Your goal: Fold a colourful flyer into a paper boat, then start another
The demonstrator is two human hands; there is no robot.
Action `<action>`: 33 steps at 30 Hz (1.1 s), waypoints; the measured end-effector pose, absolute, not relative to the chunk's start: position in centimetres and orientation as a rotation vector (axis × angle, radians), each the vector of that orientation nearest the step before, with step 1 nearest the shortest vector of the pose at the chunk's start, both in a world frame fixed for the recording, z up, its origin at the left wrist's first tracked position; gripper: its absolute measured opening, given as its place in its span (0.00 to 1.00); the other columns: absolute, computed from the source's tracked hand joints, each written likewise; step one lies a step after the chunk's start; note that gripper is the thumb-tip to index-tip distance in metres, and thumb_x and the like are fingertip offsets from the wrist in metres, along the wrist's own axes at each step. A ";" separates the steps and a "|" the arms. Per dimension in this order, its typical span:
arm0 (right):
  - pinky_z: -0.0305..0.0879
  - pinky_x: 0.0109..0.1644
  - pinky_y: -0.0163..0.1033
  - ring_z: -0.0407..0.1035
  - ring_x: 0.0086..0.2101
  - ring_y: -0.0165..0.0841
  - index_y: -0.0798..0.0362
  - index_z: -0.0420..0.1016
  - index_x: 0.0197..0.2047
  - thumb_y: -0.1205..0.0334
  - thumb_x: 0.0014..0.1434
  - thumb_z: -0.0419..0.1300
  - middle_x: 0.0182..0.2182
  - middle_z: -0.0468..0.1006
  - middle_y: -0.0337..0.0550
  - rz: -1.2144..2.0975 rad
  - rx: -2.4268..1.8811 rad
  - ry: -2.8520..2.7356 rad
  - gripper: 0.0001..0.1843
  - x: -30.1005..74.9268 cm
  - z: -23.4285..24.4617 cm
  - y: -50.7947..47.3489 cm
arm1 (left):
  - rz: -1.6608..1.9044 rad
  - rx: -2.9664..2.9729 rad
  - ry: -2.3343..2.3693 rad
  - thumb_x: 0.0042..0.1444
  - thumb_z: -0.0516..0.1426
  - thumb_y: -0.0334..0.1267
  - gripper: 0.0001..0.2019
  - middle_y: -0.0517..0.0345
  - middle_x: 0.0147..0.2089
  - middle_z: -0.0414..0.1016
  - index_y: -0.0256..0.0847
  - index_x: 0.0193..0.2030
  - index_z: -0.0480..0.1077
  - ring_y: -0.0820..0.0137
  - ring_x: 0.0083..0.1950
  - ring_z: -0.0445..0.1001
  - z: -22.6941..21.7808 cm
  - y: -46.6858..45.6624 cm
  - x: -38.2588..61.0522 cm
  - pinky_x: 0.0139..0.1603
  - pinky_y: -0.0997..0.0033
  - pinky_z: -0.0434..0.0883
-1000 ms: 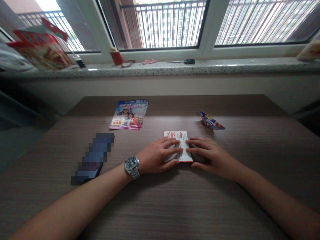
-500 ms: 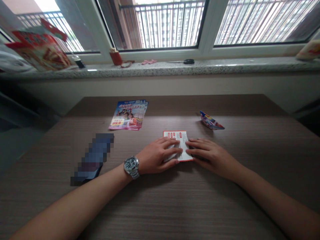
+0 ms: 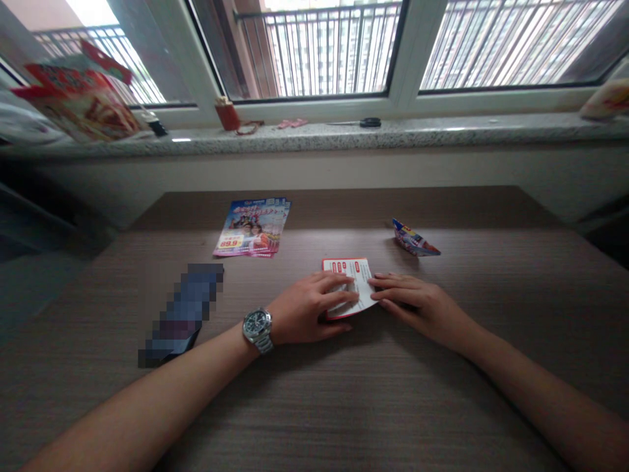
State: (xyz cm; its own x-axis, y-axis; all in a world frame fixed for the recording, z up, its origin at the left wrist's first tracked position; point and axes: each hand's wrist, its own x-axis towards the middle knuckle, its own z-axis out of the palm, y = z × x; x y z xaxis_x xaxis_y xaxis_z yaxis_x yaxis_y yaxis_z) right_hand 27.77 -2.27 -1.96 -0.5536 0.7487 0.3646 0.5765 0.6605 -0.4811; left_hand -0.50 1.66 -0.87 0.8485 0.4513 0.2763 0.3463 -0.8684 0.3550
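Observation:
A folded white leaflet with a red border (image 3: pixel 354 272) lies on the brown wooden table (image 3: pixel 314 393) in front of me. My left hand (image 3: pixel 309 307), a metal watch on its wrist, rests on the leaflet's left half with fingers bent and the thumb under the near edge, which is lifted. My right hand (image 3: pixel 417 303) lies at the leaflet's right edge, fingers stretched out and pressed together against the paper.
A stack of colourful flyers (image 3: pixel 253 226) lies farther back on the left. A folded paper boat (image 3: pixel 413 240) sits at the back right. A dark blurred object (image 3: pixel 181 313) lies left of my left arm. The stone windowsill (image 3: pixel 344 134) holds scissors, a red cup and packets.
The near edge of the leaflet has lifted off the table and tilted. My right hand has drawn slightly to the right and flattened; my left hand has stayed in place.

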 end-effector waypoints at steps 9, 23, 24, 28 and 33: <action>0.72 0.60 0.50 0.73 0.56 0.41 0.48 0.80 0.50 0.65 0.68 0.57 0.53 0.81 0.47 0.447 -1.071 -2.259 0.12 28.0 -1.9 -2.3 | 0.538 2.796 0.699 0.62 0.61 0.41 0.15 0.51 0.57 0.75 0.45 0.56 0.73 0.60 0.55 0.74 -1.2 2.1 -0.7 0.56 0.56 0.72; 0.73 0.57 0.51 0.73 0.55 0.42 0.47 0.78 0.51 0.66 0.63 0.61 0.54 0.79 0.49 0.360 -1.066 -2.302 0.14 28.1 -2.4 -2.1 | 0.561 2.791 0.666 0.69 0.54 0.40 0.11 0.52 0.51 0.78 0.45 0.52 0.75 0.66 0.48 0.76 -0.7 1.9 -0.5 0.49 0.64 0.73; 0.73 0.57 0.51 0.73 0.55 0.42 0.47 0.78 0.51 0.66 0.64 0.61 0.54 0.79 0.49 0.354 -1.062 -2.303 0.13 28.1 -2.4 -2.1 | 0.560 2.784 0.667 0.69 0.54 0.40 0.11 0.53 0.51 0.78 0.45 0.52 0.75 0.66 0.48 0.76 -0.6 1.9 -0.5 0.49 0.64 0.73; 0.74 0.57 0.50 0.74 0.54 0.41 0.47 0.80 0.49 0.64 0.67 0.58 0.53 0.80 0.49 0.365 -1.054 -2.299 0.12 28.0 -2.3 -2.1 | 0.558 2.771 0.671 0.69 0.54 0.41 0.11 0.53 0.50 0.78 0.44 0.51 0.75 0.66 0.48 0.77 -0.7 1.9 -0.5 0.48 0.64 0.72; 0.75 0.56 0.49 0.75 0.52 0.42 0.46 0.81 0.47 0.64 0.67 0.58 0.51 0.81 0.47 0.389 -1.076 -2.262 0.11 28.0 -2.2 -2.1 | 0.606 2.758 0.683 0.64 0.59 0.43 0.12 0.53 0.50 0.78 0.45 0.51 0.75 0.65 0.49 0.76 -0.9 1.9 -0.5 0.51 0.62 0.71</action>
